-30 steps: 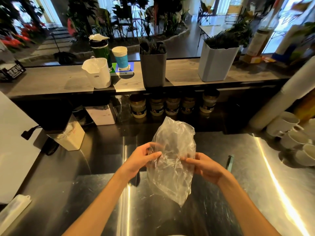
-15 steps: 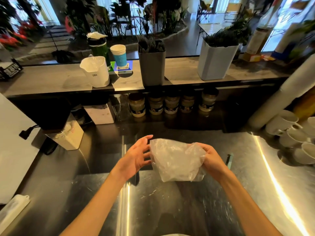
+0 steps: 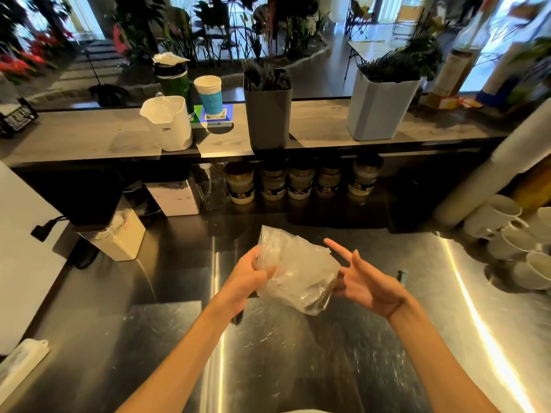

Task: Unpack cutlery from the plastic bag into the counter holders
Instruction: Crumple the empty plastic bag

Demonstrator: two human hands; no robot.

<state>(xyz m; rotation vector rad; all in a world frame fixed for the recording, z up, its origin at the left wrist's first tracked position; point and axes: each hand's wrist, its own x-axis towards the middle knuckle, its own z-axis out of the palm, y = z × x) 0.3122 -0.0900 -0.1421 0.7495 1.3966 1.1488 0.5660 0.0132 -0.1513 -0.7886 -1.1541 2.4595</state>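
We cannot see inside the crumpled plastic bag (image 3: 293, 274); mugs (image 3: 533, 251) at three o'clock are cut off.

A reflective steel surface (image 3: 298, 368) fills the lower frame. A grey shelf (image 3: 89, 138) crosses the middle. Behind it, leafy plants (image 3: 185, 34), dark floor and bright windows (image 3: 501, 40).

Left hand (image 3: 247, 278) grips crumpled plastic bag (image 3: 295, 272) above steel desk (image 3: 179, 323); right hand (image 3: 366, 281) open beside it, fingers (image 3: 337, 247) spread. Grey holder (image 3: 267, 114) and white holder (image 3: 381, 110) on shelf behind.
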